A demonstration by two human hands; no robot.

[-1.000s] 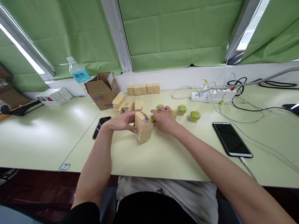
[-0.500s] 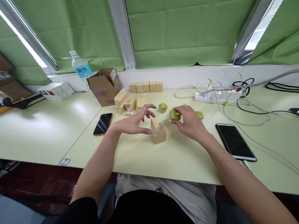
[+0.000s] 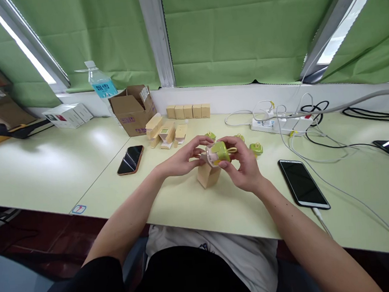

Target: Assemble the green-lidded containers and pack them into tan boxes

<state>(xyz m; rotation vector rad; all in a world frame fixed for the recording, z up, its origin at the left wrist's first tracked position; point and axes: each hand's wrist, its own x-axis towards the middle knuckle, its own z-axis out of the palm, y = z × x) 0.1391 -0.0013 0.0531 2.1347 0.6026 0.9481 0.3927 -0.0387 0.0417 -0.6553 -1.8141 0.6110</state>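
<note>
In my right hand [image 3: 242, 163] is a small green-lidded container [image 3: 221, 151] with a clear lower part and a yellow-green loop. It lies tipped sideways, its clear end pointing left, just above a small open cardboard box [image 3: 208, 176]. My left hand [image 3: 184, 158] has its thumb and fingers closed around the top of that box, close to the container's clear end. Fingers and container hide the box's opening. Behind my hands stand more green containers, one [image 3: 210, 135] partly covered and another [image 3: 256, 148] to the right.
Several open small boxes [image 3: 167, 132] lie at the back left, near a row of closed ones [image 3: 188, 111]. A large carton [image 3: 132, 113] and a water bottle [image 3: 102, 83] stand behind. Phones [image 3: 130, 160] [image 3: 303, 183] flank my arms. A power strip [image 3: 282, 124] trails cables at right.
My right hand has brought the green container left, over the open box, and tipped it sideways. My left hand has moved right and closed on the box top. The box now leans slightly.
</note>
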